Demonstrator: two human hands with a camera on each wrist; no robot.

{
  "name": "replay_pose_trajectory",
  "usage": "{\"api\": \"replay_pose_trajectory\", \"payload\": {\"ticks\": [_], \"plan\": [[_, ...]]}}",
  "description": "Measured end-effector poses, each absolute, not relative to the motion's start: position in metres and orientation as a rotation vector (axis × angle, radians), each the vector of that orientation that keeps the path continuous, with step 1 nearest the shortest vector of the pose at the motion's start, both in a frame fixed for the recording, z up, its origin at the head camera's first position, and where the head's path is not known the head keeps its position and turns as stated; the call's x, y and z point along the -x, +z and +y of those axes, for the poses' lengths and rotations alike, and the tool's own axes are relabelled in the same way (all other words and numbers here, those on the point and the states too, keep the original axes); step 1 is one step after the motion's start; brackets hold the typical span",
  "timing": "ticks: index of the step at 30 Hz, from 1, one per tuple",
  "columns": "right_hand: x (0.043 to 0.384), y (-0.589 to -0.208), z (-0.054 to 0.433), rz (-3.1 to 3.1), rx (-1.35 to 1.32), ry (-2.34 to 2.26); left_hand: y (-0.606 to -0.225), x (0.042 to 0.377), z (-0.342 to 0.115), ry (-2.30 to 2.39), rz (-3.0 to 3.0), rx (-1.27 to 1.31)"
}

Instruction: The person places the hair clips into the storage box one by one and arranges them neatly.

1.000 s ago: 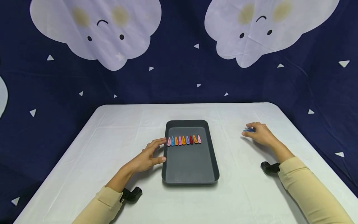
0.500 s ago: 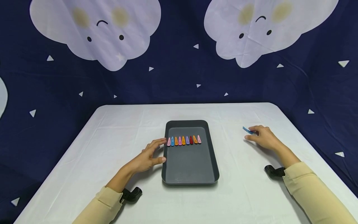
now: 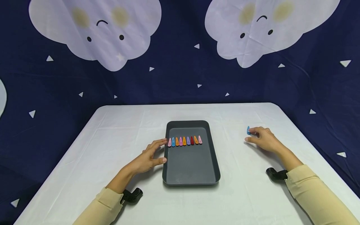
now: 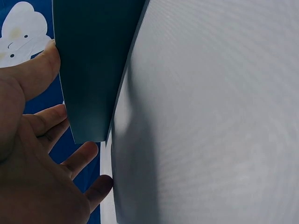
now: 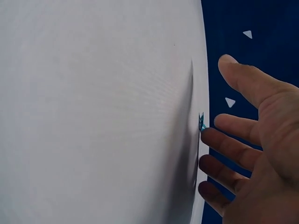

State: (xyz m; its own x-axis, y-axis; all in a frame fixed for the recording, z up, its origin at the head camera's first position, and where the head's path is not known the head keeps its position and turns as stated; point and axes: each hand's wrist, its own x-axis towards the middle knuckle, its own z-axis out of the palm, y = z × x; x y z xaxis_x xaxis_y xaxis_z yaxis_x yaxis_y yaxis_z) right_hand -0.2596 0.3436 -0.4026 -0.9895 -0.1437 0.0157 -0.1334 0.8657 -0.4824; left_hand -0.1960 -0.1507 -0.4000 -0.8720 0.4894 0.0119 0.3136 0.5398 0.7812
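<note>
A dark grey rectangular tray (image 3: 191, 168) lies on the table, with a row of several colourful snap hair clips (image 3: 184, 141) across its upper half. My left hand (image 3: 147, 160) rests against the tray's left side, thumb and fingers spread along the rim; the left wrist view shows the thumb (image 4: 44, 65) at the tray wall. To the right of the tray, a blue hair clip (image 3: 248, 130) is on the cloth at the fingertips of my right hand (image 3: 264, 138). In the right wrist view that clip (image 5: 201, 122) touches a fingertip, while the thumb stands well apart.
White cloth covers the table (image 3: 126, 125), whose far edge meets a dark blue curtain (image 3: 180, 84) printed with clouds and triangles. A black wrist camera (image 3: 132, 196) sits on the left wrist and another black camera (image 3: 276, 174) on the right.
The blue clip, earlier between my right thumb and fingers, has turned upright in the head view and the thumb has come away. My right hand has shifted slightly right. Left hand and tray stay put.
</note>
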Motion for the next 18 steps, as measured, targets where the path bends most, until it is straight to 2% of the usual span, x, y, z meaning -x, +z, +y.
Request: {"api": "replay_pose_trajectory", "payload": {"ticks": [18], "plan": [[0.286,-0.404,0.354,3.039,0.243,-0.716,-0.4,0.196,-0.15,1.243,2.561,-0.678]]}}
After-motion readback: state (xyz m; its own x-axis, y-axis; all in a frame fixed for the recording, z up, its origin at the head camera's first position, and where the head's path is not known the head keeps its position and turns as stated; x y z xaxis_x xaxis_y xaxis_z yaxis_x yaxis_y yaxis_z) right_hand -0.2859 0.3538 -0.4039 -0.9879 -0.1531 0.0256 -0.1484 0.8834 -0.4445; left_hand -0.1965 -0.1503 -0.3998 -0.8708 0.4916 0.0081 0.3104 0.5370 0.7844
